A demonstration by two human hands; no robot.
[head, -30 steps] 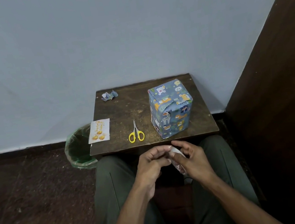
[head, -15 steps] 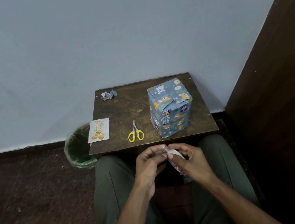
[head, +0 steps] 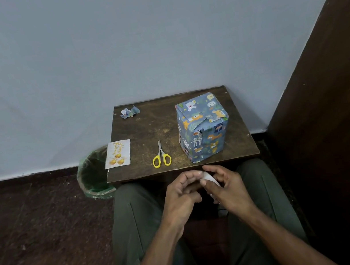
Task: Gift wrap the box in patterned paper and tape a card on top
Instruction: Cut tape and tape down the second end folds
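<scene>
A box wrapped in blue animal-patterned paper stands upright on the right half of a small dark wooden table. A white birthday card with gold balloons lies at the table's left front corner, overhanging the edge. Over my lap, just in front of the table, my right hand grips a whitish roll of tape. My left hand has its fingers curled, with the fingertips pinching at the roll's top edge. Most of the roll is hidden by my fingers.
Yellow-handled scissors lie shut on the table between card and box. A crumpled scrap of wrapping paper sits at the back left corner. A green-lined bin stands left of the table. A dark wooden panel rises on the right.
Both hands stayed over my lap, and the fingers shifted slightly on the tape roll. The box, card and scissors have not moved.
</scene>
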